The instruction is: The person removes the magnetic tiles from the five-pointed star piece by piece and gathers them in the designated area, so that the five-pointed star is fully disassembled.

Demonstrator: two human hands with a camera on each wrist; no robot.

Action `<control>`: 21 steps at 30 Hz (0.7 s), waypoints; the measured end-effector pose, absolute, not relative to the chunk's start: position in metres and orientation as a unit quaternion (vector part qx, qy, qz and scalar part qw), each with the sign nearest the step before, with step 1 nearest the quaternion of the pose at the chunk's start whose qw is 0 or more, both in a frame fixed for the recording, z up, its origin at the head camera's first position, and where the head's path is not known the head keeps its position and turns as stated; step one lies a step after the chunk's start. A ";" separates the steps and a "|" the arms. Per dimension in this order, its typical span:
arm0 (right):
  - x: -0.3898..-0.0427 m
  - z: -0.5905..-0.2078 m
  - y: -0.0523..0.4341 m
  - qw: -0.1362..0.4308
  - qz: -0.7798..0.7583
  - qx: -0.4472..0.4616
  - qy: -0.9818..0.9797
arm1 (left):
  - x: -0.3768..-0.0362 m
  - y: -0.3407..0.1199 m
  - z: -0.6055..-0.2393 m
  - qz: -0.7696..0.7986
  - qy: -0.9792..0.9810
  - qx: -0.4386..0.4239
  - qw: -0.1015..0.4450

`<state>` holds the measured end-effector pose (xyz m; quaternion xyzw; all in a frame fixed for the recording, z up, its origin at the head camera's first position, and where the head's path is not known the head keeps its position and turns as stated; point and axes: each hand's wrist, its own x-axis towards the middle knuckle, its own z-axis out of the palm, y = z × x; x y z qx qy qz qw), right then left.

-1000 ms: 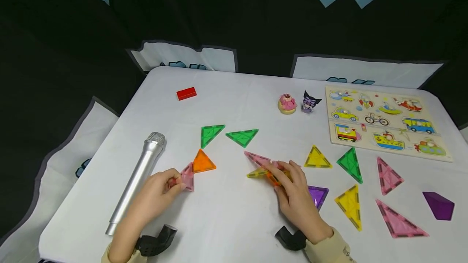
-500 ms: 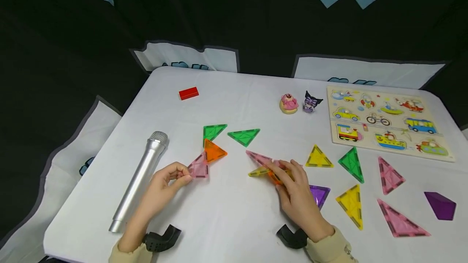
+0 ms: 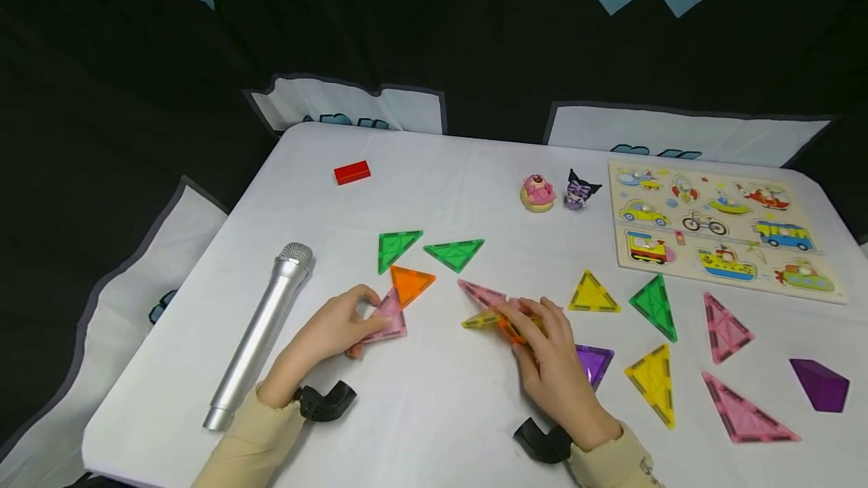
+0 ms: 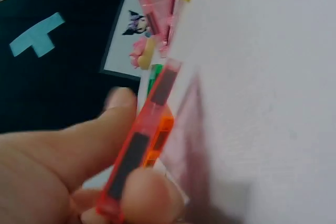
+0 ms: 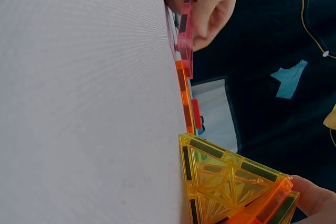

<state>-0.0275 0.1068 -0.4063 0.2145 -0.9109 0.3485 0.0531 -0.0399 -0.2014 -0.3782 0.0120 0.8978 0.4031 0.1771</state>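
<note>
- While the left hand (image 3: 332, 330) pinches a pink triangle tile (image 3: 388, 316) by its near edge, that tile lies flat on the white table (image 3: 420, 413), its tip touching an orange triangle tile (image 3: 410, 283).
- Right hand (image 3: 542, 356) – fingers curled over a raised cluster of pink, yellow and orange tiles (image 3: 498, 311), pinning it in place.
- Step in hand, as judged: bringing the pink-and-orange pair toward the cluster.
- Next move calls for edge-to-edge alignment – magnets may snap askew.
</note>
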 end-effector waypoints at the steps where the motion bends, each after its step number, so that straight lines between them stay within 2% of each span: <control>1: -0.028 -0.406 0.107 0.053 0.350 0.215 -0.910 | -0.043 -0.201 -0.380 0.402 0.897 0.017 0.184; 8: -0.027 -0.406 0.107 0.046 0.347 0.210 -0.913 | -0.056 -0.199 -0.386 0.472 0.847 0.048 0.240; 21: -0.027 -0.406 0.107 0.047 0.339 0.207 -0.916 | -0.057 -0.200 -0.390 0.582 0.760 0.042 0.285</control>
